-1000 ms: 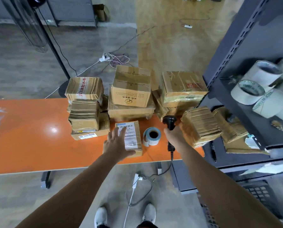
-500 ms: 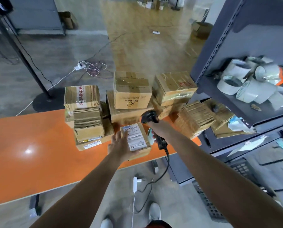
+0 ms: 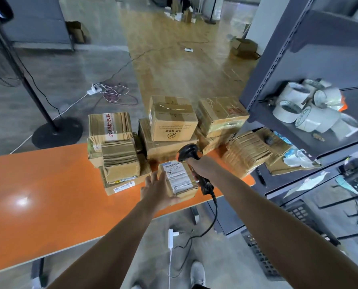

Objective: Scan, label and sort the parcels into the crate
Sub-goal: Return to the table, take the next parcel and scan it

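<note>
Cardboard parcel (image 3: 180,180), one, in left hand (image 3: 156,189), one scanner (image 3: 188,152) in right hand (image 3: 202,166)

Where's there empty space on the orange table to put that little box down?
The whole left part of the orange table is bare, from its near edge up to the cardboard bundles. The right end is crowded: stacked boxes, another bundle, and the shelf right beside it.

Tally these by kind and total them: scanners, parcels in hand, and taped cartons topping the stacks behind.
barcode scanner, in the right hand: 1
labelled parcel, in the left hand: 1
taped cartons on top: 2, the logo carton and the red-marked carton
Total: 4
</note>
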Demonstrator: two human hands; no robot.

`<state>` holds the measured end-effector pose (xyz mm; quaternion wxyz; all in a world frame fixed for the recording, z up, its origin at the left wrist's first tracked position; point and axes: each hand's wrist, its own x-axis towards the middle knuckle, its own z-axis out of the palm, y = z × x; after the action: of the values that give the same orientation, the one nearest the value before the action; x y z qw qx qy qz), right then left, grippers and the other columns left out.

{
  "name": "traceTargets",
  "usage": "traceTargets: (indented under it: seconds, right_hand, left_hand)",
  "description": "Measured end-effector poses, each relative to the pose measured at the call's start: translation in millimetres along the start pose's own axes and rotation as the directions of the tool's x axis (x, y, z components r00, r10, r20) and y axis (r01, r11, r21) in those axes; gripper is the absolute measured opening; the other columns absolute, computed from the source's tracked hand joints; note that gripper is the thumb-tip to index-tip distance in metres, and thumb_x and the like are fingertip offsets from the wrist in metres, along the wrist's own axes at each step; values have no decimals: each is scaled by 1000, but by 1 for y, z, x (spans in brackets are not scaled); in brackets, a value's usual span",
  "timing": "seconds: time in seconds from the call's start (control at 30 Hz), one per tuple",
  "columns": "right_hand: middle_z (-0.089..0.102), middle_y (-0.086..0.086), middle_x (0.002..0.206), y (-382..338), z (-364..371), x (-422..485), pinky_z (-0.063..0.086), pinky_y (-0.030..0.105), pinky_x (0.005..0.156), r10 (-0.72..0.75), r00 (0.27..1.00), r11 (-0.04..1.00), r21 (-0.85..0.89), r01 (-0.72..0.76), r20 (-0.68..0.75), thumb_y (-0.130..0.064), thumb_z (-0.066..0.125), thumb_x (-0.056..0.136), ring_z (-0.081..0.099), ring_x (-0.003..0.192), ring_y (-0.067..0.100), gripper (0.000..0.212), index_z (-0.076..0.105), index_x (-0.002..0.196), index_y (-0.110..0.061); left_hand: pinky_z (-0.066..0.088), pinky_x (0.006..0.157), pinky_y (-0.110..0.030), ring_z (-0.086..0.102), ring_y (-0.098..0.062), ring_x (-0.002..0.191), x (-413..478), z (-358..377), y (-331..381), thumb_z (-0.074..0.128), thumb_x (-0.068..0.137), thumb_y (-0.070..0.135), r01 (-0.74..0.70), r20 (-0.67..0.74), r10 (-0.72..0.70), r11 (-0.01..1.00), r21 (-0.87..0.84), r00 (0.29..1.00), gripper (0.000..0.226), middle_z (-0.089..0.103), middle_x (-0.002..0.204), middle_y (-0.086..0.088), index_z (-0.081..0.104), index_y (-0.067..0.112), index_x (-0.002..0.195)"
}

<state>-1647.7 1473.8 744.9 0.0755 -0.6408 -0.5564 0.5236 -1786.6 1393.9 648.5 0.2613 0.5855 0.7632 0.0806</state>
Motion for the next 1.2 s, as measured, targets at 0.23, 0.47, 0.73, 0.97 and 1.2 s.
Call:
traceTargets:
  seconds: [0.23, 0.47, 0.73, 0.97, 1.2]
  right_hand:
    - [49, 5, 69, -3, 3, -2, 44, 21, 45, -9, 1000, 1000, -7, 9, 11, -26, 50, 97, 46, 51, 16, 22, 52, 86, -6]
    - [49, 5, 69, 0, 3, 5, 44, 24, 51, -17, 1000, 998, -54, 18, 11, -27, 50, 95, 46, 55, 16, 22, 52, 85, -8]
    - [53, 7, 64, 8, 0, 7, 44, 38, 66, 9, 1000, 998, -66, -8, 15, -33, 52, 89, 49, 65, 24, 28, 55, 74, -9]
    - [53, 10, 68, 8, -2, 3, 45, 35, 62, 45, 999, 999, -28, -45, 18, -32, 53, 91, 51, 65, 26, 29, 55, 81, -5]
    - [51, 8, 63, 11, -6, 2, 44, 31, 54, 38, 998, 999, 2, -38, 43, -27, 52, 93, 49, 58, 24, 25, 54, 85, -4]
  left_hand:
    - [37, 106, -53, 20, -31, 141, 2, 4, -2, 78, 67, 59, -10, 4, 10, 1000, 4, 1000, 111, 18, 155, -7, 14, 22, 150]
    - [38, 106, -54, 20, -32, 142, 5, 5, -2, 78, 66, 60, -4, -3, 4, 1000, -1, 1000, 112, 19, 154, -7, 14, 23, 150]
    - [37, 107, -54, 19, -31, 142, 5, 5, -1, 79, 66, 58, 2, 3, -2, 1000, 4, 1000, 113, 19, 154, -6, 11, 24, 151]
    - [39, 106, -51, 20, -31, 141, 7, 6, 2, 76, 68, 61, 1, 12, -1, 999, 41, 1000, 114, 19, 154, -7, 10, 20, 151]
    - [38, 107, -51, 19, -32, 142, 7, 8, 6, 74, 70, 61, 0, 15, 0, 999, 53, 1000, 112, 17, 154, -9, 10, 20, 152]
